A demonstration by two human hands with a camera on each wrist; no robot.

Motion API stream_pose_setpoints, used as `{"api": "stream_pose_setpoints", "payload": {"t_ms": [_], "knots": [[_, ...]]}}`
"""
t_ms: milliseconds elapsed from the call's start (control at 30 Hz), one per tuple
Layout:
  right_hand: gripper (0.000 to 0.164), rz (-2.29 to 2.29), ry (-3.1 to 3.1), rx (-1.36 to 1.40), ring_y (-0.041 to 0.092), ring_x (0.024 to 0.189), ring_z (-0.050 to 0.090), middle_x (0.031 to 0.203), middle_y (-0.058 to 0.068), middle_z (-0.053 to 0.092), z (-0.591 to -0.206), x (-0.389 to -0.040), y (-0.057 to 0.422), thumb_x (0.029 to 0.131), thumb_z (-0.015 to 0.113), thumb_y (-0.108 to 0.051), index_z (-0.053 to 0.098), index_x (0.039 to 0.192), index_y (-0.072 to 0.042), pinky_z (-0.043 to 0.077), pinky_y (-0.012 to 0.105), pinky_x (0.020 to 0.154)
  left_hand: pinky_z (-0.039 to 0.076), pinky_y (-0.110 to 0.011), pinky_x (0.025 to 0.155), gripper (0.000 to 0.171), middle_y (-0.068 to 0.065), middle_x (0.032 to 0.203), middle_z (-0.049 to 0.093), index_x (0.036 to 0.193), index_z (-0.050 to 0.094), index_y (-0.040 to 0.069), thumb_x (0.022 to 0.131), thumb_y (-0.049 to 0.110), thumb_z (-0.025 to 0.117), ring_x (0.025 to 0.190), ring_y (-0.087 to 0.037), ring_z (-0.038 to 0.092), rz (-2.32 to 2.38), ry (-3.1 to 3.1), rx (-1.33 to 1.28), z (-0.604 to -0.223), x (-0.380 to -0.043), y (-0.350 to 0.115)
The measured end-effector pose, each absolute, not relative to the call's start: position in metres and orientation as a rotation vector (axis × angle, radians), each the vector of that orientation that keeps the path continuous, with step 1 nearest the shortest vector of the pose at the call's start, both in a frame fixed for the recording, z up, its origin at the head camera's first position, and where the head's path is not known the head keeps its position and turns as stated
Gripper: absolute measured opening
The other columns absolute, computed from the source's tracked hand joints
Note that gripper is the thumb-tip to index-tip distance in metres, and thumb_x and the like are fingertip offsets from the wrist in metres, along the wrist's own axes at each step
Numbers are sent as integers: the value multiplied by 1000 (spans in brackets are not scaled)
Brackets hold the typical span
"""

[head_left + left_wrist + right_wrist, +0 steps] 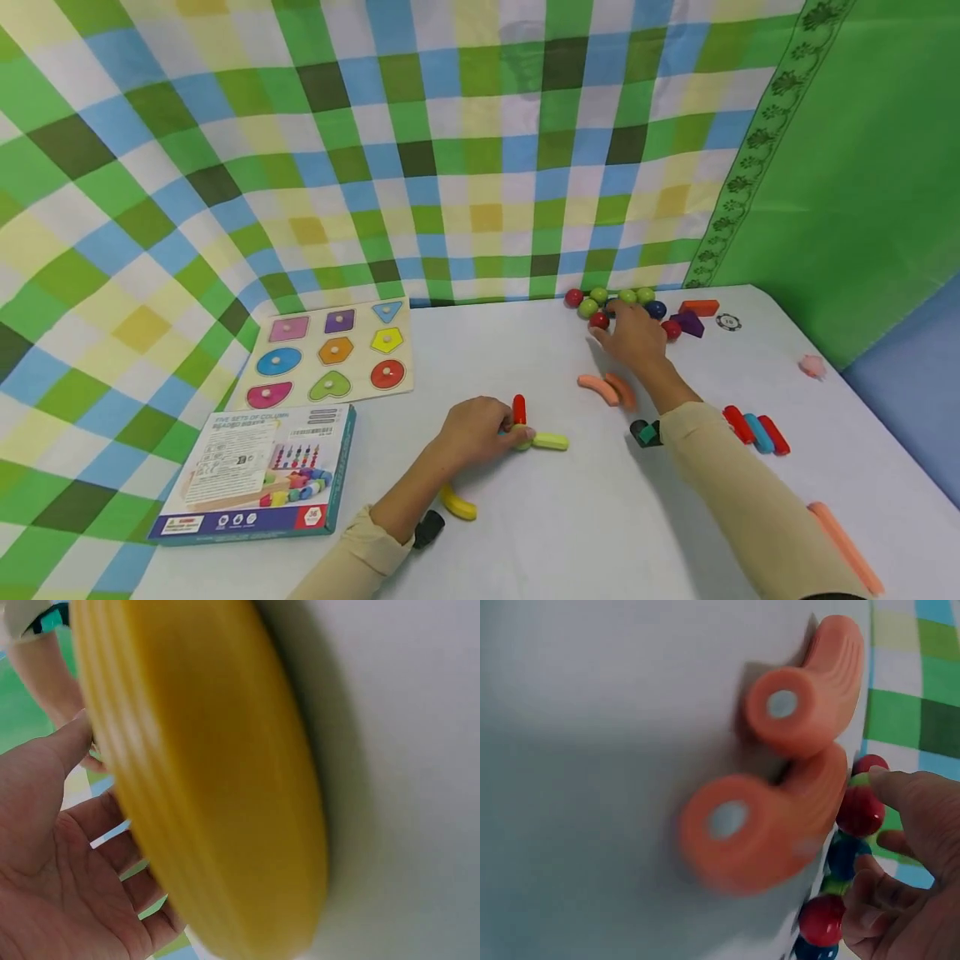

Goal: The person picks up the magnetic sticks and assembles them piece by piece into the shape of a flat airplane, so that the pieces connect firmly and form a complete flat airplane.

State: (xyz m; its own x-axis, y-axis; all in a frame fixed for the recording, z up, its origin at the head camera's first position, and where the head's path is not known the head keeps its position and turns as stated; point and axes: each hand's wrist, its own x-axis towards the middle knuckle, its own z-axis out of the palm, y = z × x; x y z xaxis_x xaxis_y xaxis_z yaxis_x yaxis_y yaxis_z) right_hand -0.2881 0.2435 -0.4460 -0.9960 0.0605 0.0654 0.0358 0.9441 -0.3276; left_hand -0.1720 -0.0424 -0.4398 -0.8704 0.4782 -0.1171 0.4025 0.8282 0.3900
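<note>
My left hand (480, 429) holds a small joined piece of toy rods at mid table, with thumb and fingers around its hub. A red rod (519, 409) and a light green rod (551, 442) stick out from it; a bit of blue shows between the fingers. In the left wrist view, a curved yellow rod (217, 780) hides the fingertips. At the back right, my right hand (633, 333) reaches into a cluster of balls, thumb and fingers apart. A red ball (599, 320) lies by the thumb, and a dark blue ball (656, 309) lies beyond the knuckles.
Two curved orange rods (810, 705) lie before the right hand. Red and blue rods (759, 432) lie right of the right forearm, with a long orange rod (846, 546) nearer. A shape puzzle board (401, 367) and a boxed bead set (341, 467) occupy the left side.
</note>
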Motion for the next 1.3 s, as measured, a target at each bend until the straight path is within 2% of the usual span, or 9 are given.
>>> {"api": "stream_pose_setpoints", "payload": {"t_ms": [267, 433, 600, 767, 900, 1133, 1300], "knots": [[56, 493, -3098, -8, 41, 102, 50, 122, 23, 52, -447, -294, 238, 90, 64, -34, 47, 137, -9, 44, 59, 80, 33, -23, 52, 38, 7, 58, 45, 66, 55, 20, 87, 52, 62, 57, -9, 42, 539, 2822, 688, -440, -167, -39], [49, 625, -3054, 16, 33, 88, 53, 105, 16, 59, -443, -287, 233, 89, 66, -33, 52, 127, -7, 47, 47, 70, 33, -23, 52, 39, 6, 58, 44, 66, 54, 20, 87, 52, 62, 57, -9, 42, 536, 2823, 662, -439, -167, -40], [40, 912, -3001, 199, 25, 80, 54, 91, 9, 61, -435, -269, 214, 87, 68, -33, 59, 116, -8, 44, 36, 67, 35, -23, 53, 38, 6, 57, 45, 66, 55, 20, 86, 51, 63, 58, -9, 43, 528, 2823, 653, -441, -168, -40], [28, 1243, -3013, 398, 21, 76, 54, 86, 5, 62, -440, -251, 182, 85, 70, -30, 66, 105, -10, 44, 32, 64, 35, -23, 53, 38, 7, 57, 44, 65, 55, 20, 85, 50, 64, 58, -9, 43, 522, 2840, 669, -443, -169, -43], [28, 1416, -3057, 480, 18, 69, 54, 82, 3, 63, -451, -242, 164, 87, 69, -32, 67, 102, -8, 45, 30, 59, 34, -23, 51, 38, 7, 55, 43, 63, 55, 20, 84, 49, 66, 57, -8, 42, 553, 2838, 694, -443, -169, -43], [28, 1555, -3071, 436, 18, 66, 53, 79, 2, 64, -460, -237, 154, 88, 67, -36, 68, 97, -9, 44, 27, 58, 34, -23, 51, 36, 9, 55, 44, 64, 56, 20, 84, 47, 67, 57, -7, 43, 617, 2831, 725, -442, -167, -43], [29, 1572, -3064, 429, 19, 69, 54, 81, 2, 63, -461, -236, 153, 89, 66, -34, 69, 101, -8, 46, 28, 60, 34, -23, 50, 36, 8, 55, 44, 63, 56, 20, 84, 47, 67, 56, -8, 43, 618, 2840, 727, -441, -167, -44]]}}
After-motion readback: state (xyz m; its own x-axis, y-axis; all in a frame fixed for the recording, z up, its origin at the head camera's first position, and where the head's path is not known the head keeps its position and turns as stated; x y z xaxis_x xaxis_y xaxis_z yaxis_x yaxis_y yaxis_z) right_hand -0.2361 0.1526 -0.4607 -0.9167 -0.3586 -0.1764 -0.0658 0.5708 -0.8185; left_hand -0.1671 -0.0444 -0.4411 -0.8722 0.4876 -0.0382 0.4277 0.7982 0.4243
